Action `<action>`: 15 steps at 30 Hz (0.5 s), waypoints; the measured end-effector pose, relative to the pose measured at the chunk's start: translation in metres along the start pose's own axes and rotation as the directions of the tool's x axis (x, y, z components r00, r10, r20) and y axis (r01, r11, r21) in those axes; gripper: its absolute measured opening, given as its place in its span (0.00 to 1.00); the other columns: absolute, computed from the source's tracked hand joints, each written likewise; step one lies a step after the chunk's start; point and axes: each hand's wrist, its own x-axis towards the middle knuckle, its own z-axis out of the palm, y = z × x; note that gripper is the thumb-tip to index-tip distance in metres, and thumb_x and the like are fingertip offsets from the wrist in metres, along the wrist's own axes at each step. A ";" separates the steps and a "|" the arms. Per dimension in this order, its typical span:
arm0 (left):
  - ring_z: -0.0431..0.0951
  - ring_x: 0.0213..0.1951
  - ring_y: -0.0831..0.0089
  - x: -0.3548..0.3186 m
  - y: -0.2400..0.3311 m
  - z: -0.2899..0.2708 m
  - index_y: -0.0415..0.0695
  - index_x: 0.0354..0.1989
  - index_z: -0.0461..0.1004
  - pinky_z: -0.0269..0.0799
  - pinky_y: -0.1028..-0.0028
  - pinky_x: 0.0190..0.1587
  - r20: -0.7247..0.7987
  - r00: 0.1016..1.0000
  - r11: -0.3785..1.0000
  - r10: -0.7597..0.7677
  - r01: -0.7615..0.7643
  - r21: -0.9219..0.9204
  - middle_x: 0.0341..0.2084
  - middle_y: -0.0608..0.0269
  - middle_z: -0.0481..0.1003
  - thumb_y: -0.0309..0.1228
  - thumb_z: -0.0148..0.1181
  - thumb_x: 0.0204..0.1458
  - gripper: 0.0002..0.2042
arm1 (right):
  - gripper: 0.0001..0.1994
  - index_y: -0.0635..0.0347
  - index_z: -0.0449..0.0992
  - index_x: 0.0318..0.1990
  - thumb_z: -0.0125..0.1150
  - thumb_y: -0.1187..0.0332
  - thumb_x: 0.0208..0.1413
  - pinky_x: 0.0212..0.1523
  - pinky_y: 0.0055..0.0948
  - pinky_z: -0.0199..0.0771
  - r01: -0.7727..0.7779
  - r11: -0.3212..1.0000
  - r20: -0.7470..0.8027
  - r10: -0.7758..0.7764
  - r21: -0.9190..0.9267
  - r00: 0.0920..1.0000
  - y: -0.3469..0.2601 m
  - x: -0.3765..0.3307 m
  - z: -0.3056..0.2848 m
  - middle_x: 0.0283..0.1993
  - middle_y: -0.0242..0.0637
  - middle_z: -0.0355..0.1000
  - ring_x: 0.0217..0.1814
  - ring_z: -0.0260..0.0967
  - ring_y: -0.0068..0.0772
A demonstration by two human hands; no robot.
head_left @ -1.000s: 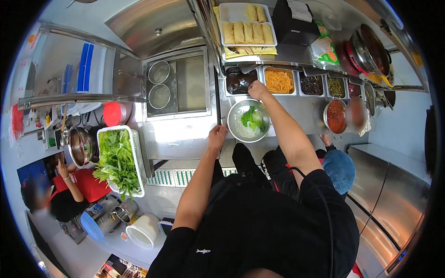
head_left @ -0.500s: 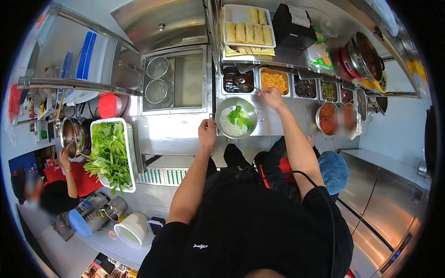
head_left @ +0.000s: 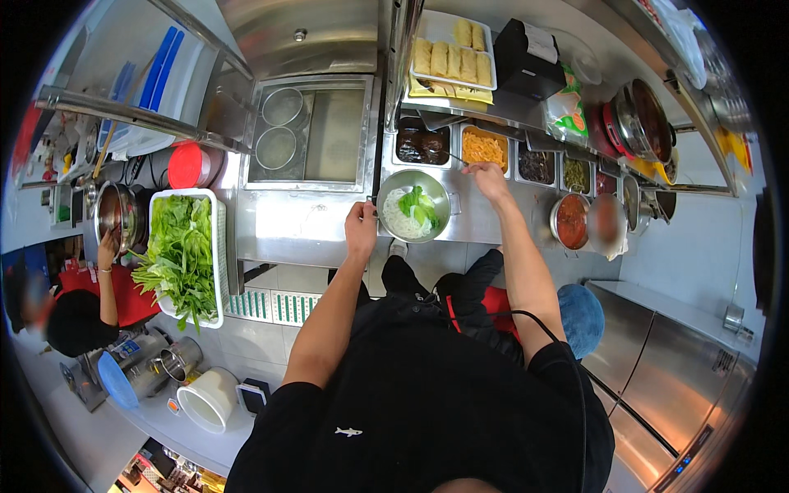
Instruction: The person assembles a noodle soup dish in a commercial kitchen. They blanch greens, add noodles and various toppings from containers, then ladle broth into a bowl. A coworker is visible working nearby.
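Head view: the steel bowl point(head_left: 438, 192) with noodles point(head_left: 399, 218) and greens point(head_left: 421, 210) is perched at the counter's point(head_left: 489, 223) front edge, pinched at its left side by the left hand point(head_left: 360, 230), probably for steadiness. Just beyond, a thin handle point(head_left: 458, 158) is gripped by the right hand point(head_left: 487, 179), its other end apparently sunk in dark sauce point(head_left: 415, 146). Orange shreds point(head_left: 483, 148) are parked alongside, presumably for easy reach; rolls point(head_left: 439, 59) are shelved farther back.

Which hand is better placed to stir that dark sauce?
The right hand, I'd judge: it holds a thin handle that reaches to the dark sauce, while the left hand is at the bowl's left edge.
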 end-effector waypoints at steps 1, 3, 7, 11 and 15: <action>0.72 0.29 0.72 0.000 0.000 0.000 0.38 0.35 0.78 0.70 0.69 0.38 0.004 1.000 1.000 0.001 -0.001 0.006 0.24 0.61 0.74 0.40 0.53 0.68 0.17 | 0.15 0.64 0.86 0.38 0.52 0.67 0.63 0.51 0.31 0.71 -0.011 1.000 0.000 0.011 0.013 1.000 -0.002 -0.001 0.000 0.40 0.41 0.82 0.44 0.75 0.32; 0.72 0.29 0.73 -0.001 0.002 0.000 0.38 0.35 0.78 0.70 0.69 0.37 -0.006 1.000 1.000 -0.005 0.005 0.014 0.23 0.61 0.75 0.39 0.53 0.68 0.17 | 0.15 0.63 0.86 0.39 0.52 0.67 0.63 0.50 0.31 0.71 -0.018 1.000 -0.003 0.018 0.018 1.000 -0.006 -0.005 -0.002 0.39 0.41 0.81 0.44 0.74 0.31; 0.72 0.28 0.73 0.001 0.007 0.000 0.38 0.34 0.77 0.69 0.69 0.36 -0.021 1.000 1.000 0.000 0.001 0.029 0.23 0.61 0.75 0.39 0.53 0.68 0.16 | 0.14 0.62 0.86 0.39 0.52 0.67 0.66 0.45 0.29 0.70 0.020 1.000 -0.022 -0.019 0.010 1.000 -0.020 -0.019 -0.009 0.35 0.37 0.79 0.39 0.72 0.27; 0.74 0.28 0.71 0.005 0.020 -0.001 0.39 0.35 0.78 0.69 0.67 0.35 -0.012 0.999 0.996 -0.052 0.053 0.069 0.23 0.59 0.76 0.39 0.53 0.68 0.16 | 0.14 0.62 0.85 0.39 0.54 0.65 0.68 0.36 0.26 0.66 0.149 0.986 -0.071 -0.144 0.073 0.987 -0.016 -0.041 -0.015 0.28 0.30 0.75 0.31 0.65 0.22; 0.75 0.28 0.62 0.021 0.010 0.001 0.40 0.36 0.79 0.70 0.62 0.36 -0.023 1.000 0.991 0.005 -0.002 0.134 0.23 0.55 0.76 0.41 0.53 0.66 0.16 | 0.14 0.63 0.84 0.40 0.55 0.64 0.69 0.30 0.26 0.63 0.190 0.982 -0.093 -0.187 0.019 0.978 -0.040 -0.109 -0.016 0.25 0.27 0.71 0.26 0.61 0.22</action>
